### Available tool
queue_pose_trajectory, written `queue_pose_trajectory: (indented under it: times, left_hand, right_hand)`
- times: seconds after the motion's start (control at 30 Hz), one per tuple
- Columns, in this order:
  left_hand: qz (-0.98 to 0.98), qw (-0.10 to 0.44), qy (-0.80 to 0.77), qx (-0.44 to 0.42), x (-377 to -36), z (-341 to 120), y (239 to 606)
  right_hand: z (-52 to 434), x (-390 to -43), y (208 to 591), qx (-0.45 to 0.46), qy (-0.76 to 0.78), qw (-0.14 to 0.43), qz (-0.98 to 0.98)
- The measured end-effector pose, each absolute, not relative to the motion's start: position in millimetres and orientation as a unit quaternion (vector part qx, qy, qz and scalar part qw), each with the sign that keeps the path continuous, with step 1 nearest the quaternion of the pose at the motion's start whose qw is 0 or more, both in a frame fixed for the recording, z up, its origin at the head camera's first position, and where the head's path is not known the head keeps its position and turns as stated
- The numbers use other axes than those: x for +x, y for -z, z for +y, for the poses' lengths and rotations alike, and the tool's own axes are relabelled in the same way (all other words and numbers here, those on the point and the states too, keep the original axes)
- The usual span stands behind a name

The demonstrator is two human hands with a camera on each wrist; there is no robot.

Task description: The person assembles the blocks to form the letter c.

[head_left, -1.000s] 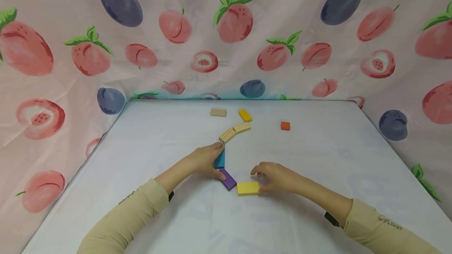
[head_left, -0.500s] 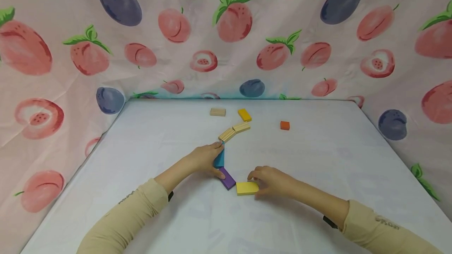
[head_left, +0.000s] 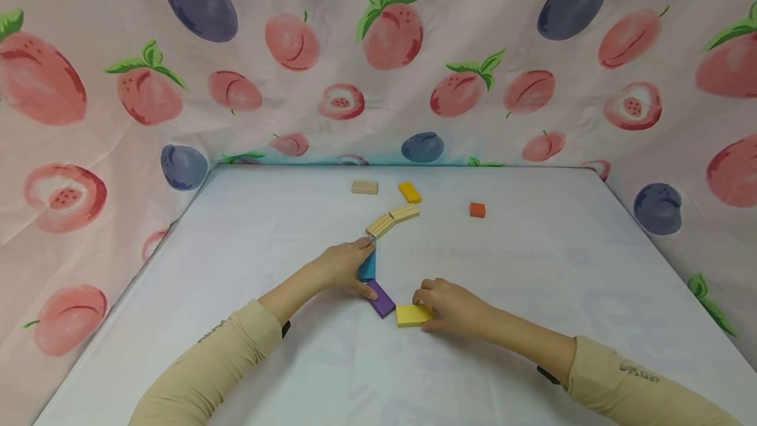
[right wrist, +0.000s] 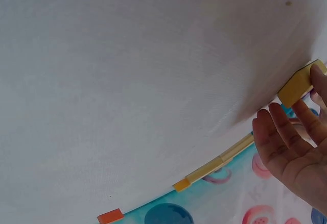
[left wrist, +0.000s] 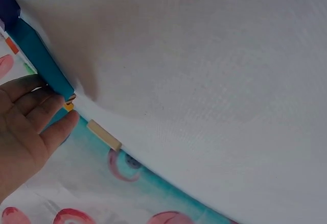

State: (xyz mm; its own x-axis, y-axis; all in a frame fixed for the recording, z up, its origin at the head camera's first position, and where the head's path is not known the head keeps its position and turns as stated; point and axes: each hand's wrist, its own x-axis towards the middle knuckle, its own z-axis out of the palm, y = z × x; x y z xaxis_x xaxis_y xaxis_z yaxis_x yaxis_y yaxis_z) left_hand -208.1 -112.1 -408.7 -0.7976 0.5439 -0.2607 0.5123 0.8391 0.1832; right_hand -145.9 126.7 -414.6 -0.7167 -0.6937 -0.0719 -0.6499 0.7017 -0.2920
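Note:
With its thumb on the purple block (head_left: pixel 381 299), my left hand (head_left: pixel 344 267) lays its fingers along the blue block (head_left: pixel 368 266). In the left wrist view those fingers look fairly straight against the blue block's side. My right hand (head_left: pixel 454 307) pinches the right end of the yellow block (head_left: pixel 411 315) between thumb and fingers; its other fingers are bent loosely. The left end of the yellow block meets a corner of the purple one. Beyond the blue block, two pale wooden blocks (head_left: pixel 380 225) continue the curved row. Part of the blue block hides under my left hand.
An orange-yellow block (head_left: pixel 410 192) lies at the far end of the row. Left of it is a separate plain wooden block (head_left: pixel 365 187), and a small red-orange block (head_left: pixel 477 210) sits to the right. A fruit-patterned cloth (head_left: pixel 378 84) rises behind the white table (head_left: pixel 532 268).
My right hand has moved a little left, farther over the yellow block's end, and its thumb and fingers have come in against it. The left hand and the blocks look unmoved.

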Motion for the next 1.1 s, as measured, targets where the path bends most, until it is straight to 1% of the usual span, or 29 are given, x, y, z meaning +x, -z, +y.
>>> queue_pose_trajectory:
  times: [0.3, 0.53, 0.8, 1.1]
  left_hand:
    - [0.947, 0.160, -0.061, 0.273, -207, -112, 405]
    - [0.948, 0.168, -0.077, 0.260, -212, -111, 406]
    - [0.948, 0.113, -0.119, 0.274, -223, -113, 405]
    - [0.940, 0.092, -0.154, 0.290, -236, -115, 407]
  right_hand:
    - [126, -144, 413, -0.360, 0.123, 0.098, 0.919]
    - [126, -146, 411, -0.367, 0.115, 0.100, 0.918]
    - [125, -147, 410, -0.355, 0.125, 0.119, 0.919]
    - [127, -153, 405, -0.328, 0.135, 0.136, 0.925]
